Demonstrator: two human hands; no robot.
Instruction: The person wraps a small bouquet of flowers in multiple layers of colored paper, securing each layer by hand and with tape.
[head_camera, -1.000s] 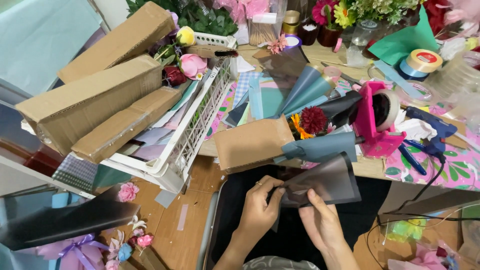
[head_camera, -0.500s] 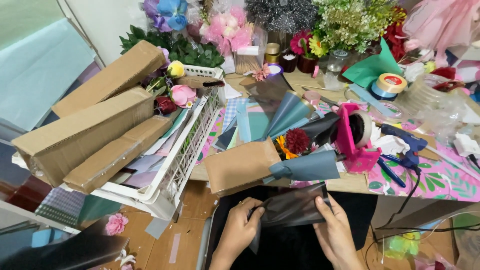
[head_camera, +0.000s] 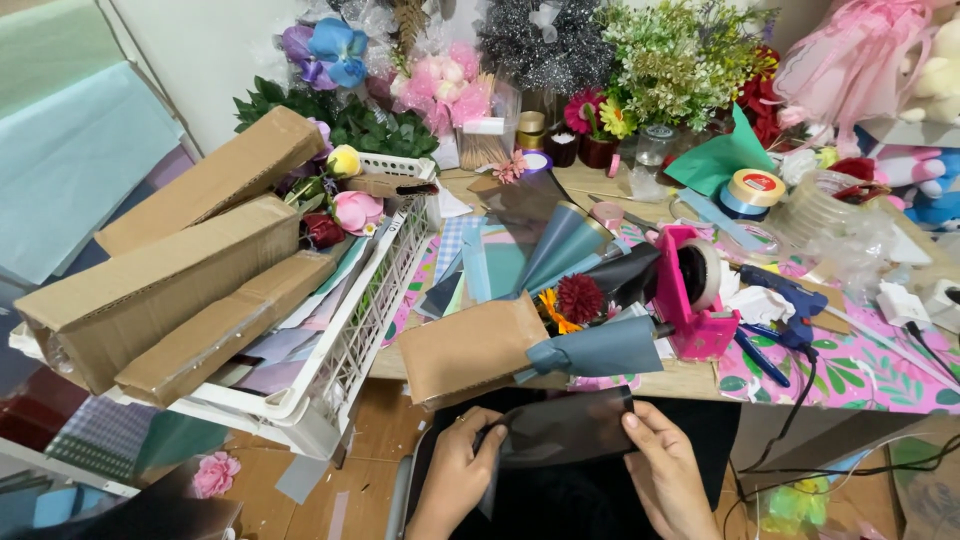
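Dark wrapping sheet (head_camera: 565, 430) sits low before the table edge, pinched by left hand (head_camera: 455, 480) and right hand (head_camera: 665, 470), seemingly mid-fold — uneven pull could crease it crooked.

Brown box (head_camera: 470, 348) and white basket (head_camera: 355, 330) crowd left; floor (head_camera: 375, 430) passable.

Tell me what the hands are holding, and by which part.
A dark sheet of paper: the left hand pinches its left edge, the right hand its right edge.
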